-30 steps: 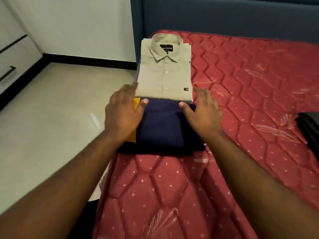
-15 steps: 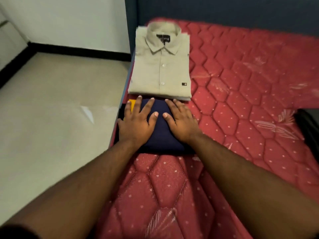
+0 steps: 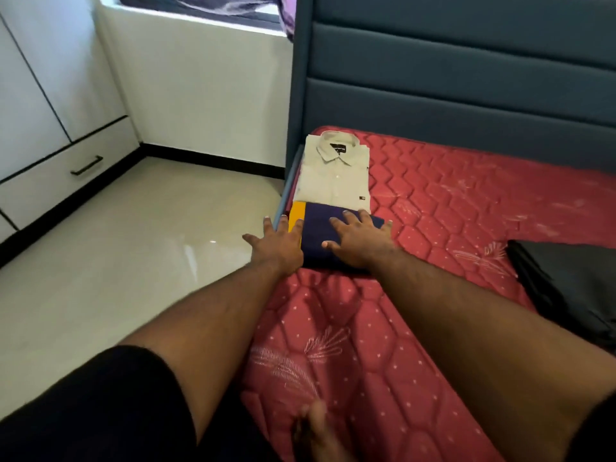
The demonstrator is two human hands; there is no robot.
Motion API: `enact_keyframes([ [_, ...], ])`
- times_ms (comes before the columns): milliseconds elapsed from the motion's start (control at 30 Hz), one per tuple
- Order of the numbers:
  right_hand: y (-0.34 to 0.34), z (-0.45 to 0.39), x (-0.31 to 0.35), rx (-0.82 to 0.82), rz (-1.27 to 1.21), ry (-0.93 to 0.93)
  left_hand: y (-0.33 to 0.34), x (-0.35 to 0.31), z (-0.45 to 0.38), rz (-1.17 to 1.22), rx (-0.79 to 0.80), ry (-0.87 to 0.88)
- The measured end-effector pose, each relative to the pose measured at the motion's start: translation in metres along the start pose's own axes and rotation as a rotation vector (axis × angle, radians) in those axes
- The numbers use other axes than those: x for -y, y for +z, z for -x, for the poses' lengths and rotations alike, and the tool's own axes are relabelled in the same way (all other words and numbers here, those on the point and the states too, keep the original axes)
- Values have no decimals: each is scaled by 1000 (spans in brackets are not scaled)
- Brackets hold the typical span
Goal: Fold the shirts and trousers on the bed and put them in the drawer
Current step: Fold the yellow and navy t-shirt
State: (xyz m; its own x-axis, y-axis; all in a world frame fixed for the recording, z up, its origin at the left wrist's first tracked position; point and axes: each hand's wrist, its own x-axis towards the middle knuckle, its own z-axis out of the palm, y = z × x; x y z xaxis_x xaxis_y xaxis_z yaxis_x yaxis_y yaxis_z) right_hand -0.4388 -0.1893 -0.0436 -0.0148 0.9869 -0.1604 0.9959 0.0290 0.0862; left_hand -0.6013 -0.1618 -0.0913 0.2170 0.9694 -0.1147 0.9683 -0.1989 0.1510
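A quilted red mattress [image 3: 433,228] covers the bed, soft and diamond-stitched, against a padded blue headboard [image 3: 466,78]. Dark trousers [image 3: 573,288] lie crumpled at its right edge. At the left edge near the headboard sits a folded beige shirt [image 3: 333,175], a folded navy shirt [image 3: 320,235] with a yellow band touching it. The left hand [image 3: 276,245] and right hand [image 3: 360,238] press it flat, fingers spread. A white drawer [image 3: 60,175] stands shut across the glossy floor.

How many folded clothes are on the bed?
2: a folded beige collared shirt near the headboard, and a folded navy and yellow garment just below it, under both hands. The dark cloth at right looks unfolded.
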Motion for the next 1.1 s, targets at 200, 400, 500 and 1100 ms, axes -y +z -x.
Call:
enact_keyframes([
  [200, 32, -56, 23, -27, 70, -62, 37, 15, -55, -7, 37, 36],
  [400, 52, -168, 44, -197, 14, -120, 53, 52, -138, 164, -7, 171],
  [500, 70, -192, 38, -93, -15, -103, 66, 68, -151, 262, 132, 177],
  [1100, -263, -165, 330, 279, -158, -511, -280, 280, -15, 244, 231, -570],
])
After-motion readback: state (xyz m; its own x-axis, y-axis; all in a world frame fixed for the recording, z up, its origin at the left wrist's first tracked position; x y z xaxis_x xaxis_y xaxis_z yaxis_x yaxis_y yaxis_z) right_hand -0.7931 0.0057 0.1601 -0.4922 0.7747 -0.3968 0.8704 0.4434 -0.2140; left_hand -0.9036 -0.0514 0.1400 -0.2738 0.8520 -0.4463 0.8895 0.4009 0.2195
